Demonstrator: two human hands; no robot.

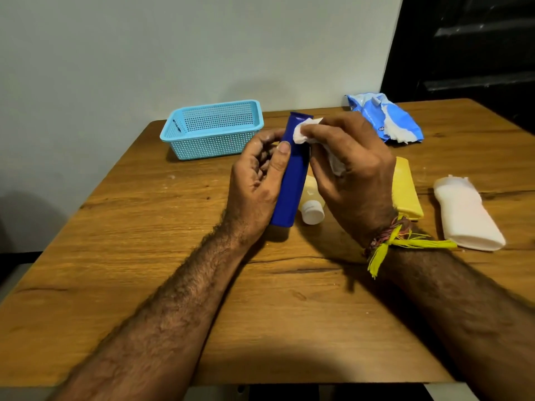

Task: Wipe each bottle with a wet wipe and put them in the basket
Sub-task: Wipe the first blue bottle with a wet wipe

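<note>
Your left hand curls around the blue bottle at mid-frame, above the table. Your right hand pinches the wet wipe against the bottle's upper end. The basket sits upper left.

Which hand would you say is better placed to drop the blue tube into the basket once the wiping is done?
The left hand, probably. It already grips the blue tube, and the basket sits on its side of the table. The right hand is busy holding the wet wipe.
</note>
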